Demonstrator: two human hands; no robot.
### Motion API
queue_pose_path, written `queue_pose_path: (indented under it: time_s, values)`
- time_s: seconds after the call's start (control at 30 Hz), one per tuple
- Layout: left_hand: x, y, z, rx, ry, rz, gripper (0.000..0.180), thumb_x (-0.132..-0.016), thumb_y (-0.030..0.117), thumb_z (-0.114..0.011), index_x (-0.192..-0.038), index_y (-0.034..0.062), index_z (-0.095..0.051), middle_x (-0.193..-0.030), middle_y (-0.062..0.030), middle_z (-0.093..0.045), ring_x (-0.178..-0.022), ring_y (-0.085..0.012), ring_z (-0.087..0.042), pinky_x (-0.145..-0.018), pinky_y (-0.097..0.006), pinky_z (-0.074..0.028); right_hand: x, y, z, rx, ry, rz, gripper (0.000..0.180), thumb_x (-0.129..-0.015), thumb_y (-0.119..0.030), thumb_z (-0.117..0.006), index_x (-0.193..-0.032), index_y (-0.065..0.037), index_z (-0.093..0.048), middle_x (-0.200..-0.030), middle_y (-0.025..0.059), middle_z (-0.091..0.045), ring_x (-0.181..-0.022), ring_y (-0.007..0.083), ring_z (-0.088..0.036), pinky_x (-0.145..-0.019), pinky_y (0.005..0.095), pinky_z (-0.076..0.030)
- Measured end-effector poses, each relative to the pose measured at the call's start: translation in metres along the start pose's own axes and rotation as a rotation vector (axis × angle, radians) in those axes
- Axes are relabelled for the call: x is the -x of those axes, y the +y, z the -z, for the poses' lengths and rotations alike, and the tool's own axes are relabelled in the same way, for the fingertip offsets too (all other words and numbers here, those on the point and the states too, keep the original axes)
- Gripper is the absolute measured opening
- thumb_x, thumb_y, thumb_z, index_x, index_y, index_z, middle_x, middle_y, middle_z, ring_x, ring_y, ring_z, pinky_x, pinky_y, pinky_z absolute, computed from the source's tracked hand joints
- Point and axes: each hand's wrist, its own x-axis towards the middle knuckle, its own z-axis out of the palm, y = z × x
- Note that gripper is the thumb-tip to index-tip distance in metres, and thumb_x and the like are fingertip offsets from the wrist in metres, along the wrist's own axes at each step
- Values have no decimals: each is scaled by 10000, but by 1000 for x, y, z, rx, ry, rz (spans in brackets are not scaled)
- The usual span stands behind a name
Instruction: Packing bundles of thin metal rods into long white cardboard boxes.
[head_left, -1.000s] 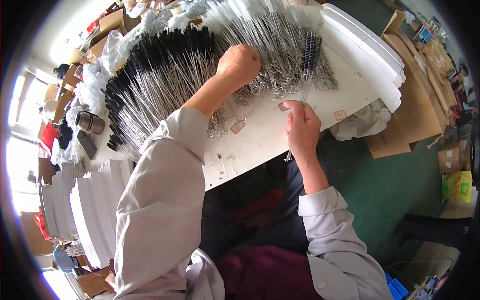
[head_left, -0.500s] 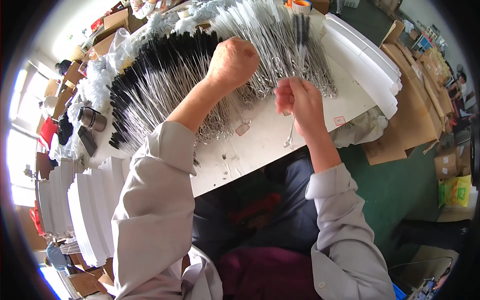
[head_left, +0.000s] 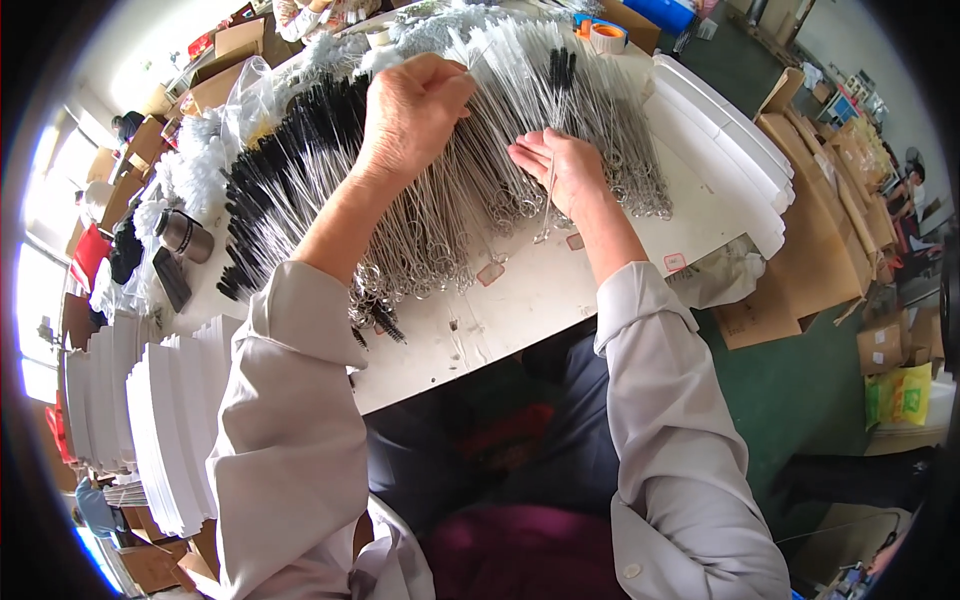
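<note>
My left hand (head_left: pixel 415 115) is closed in a pinch above the rows of black-bristled wire brushes (head_left: pixel 300 150). Its fingertips are turned away, so what they hold, if anything, is hidden. Farther right, my right hand (head_left: pixel 568 172) has its fingers fairly straight, with thin wire handles running along them. The black bristles (head_left: pixel 562 70) of these wire brushes stick up beyond the hand, and a ring end (head_left: pixel 542 238) hangs below. Pale-bristled wire brushes (head_left: pixel 500 60) lie in a dense bunch behind and around this hand, ring ends toward me.
Small dark brushes (head_left: pixel 383 322) lie near the table's (head_left: pixel 500 325) front edge. White cardboard sheets are stacked at the right (head_left: pixel 720 150) and left (head_left: pixel 180 430). A steel flask (head_left: pixel 185 236), a dark phone-like slab (head_left: pixel 172 279) and an orange tape roll (head_left: pixel 607 38) are at the edges.
My left hand has moved left and slightly away over the black brushes. My right hand has shifted left and away, carrying the black-bristled wire brushes with it.
</note>
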Motion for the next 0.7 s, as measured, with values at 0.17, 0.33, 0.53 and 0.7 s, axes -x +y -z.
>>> queue_pose_path:
  time_s: [0.17, 0.33, 0.53, 0.7]
  values:
    - [-3, 4, 25, 160, 71, -71, 232, -962, 177, -672, -998, -41, -743, -909, -124, -789, -815, -148, -765, -745, -299, -603, 2, -3, -6, 29, 36, -2, 322, -1113, -139, -427, -1142, 162, -540, -1219, 315, -597, -1158, 434, -652, -1082, 502, -570]
    - [0, 33, 59, 319, 143, -144, 181, -994, 79, -636, -996, -88, -707, -945, -183, -766, -854, -211, -776, -761, -324, -665, -1, -1, -4, 50, 45, -4, 336, -1108, -131, -416, -1188, 179, -520, -1205, 307, -600, -1118, 425, -675, -1045, 489, -596]
    - [8, 49, 108, 422, 147, -70, 249, -1039, 137, -599, -1102, -89, -682, -1084, -200, -743, -1041, -293, -756, -848, -371, -646, -1, -2, -5, 113, 63, 3, 345, -1111, -133, -402, -1202, 178, -524, -1216, 318, -606, -1123, 428, -680, -1029, 483, -604]
    - [24, 70, 158, 449, 66, -180, 303, -1073, 99, -473, -1207, -117, -638, -1190, -242, -717, -1157, -365, -713, -984, -433, -589, -1, -6, -3, 125, 71, 10, 347, -1114, -135, -405, -1192, 171, -550, -1207, 337, -629, -1113, 412, -694, -1019, 483, -610]
